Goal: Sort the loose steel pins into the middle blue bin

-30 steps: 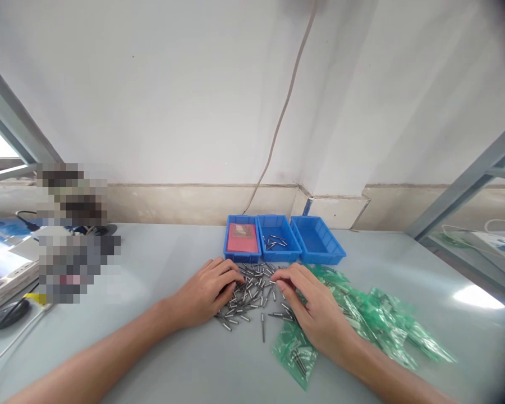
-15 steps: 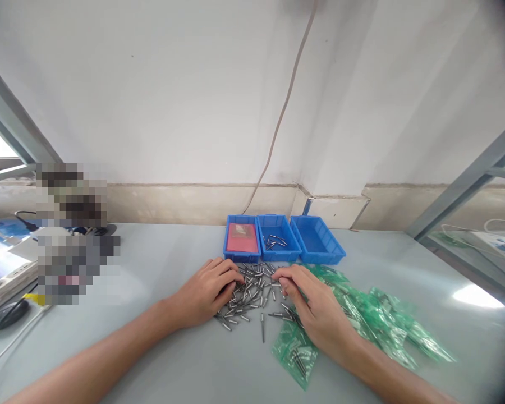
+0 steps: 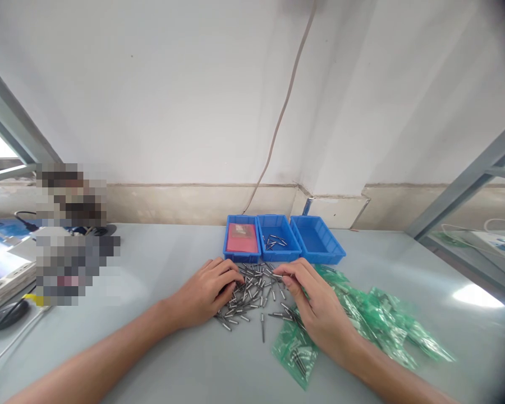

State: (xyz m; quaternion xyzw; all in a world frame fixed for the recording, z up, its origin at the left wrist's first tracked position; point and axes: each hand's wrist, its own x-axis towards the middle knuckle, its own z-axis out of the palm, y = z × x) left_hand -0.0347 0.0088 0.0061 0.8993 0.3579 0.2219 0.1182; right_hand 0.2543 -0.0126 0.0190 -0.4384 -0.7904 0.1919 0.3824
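Note:
A loose pile of small metal pins (image 3: 252,292), each with a bright thicker end and a darker thin end, lies on the grey table. My left hand (image 3: 212,289) rests against the pile's left side with fingers curled and thumb drawn in; its fingertips are among the pins, and whatever they grip is hidden. At the right side of the pile, my right hand (image 3: 313,294) pinches one metal pin (image 3: 277,275) between thumb and index finger. Below that hand lies a green plastic bag (image 3: 295,353) with several pins in it. One single pin (image 3: 262,327) lies apart, nearer to me.
Three blue bins stand behind the pile: the left bin (image 3: 242,258) holds a red item (image 3: 241,241), the middle bin (image 3: 280,255) a few pins, the right bin (image 3: 320,258) shows its bare floor. More green bags (image 3: 379,314) lie rightward. A computer mouse (image 3: 7,315) sits far left.
My right hand has shifted slightly right and up, and a pin now shows between its fingertips. My left hand has stayed in place.

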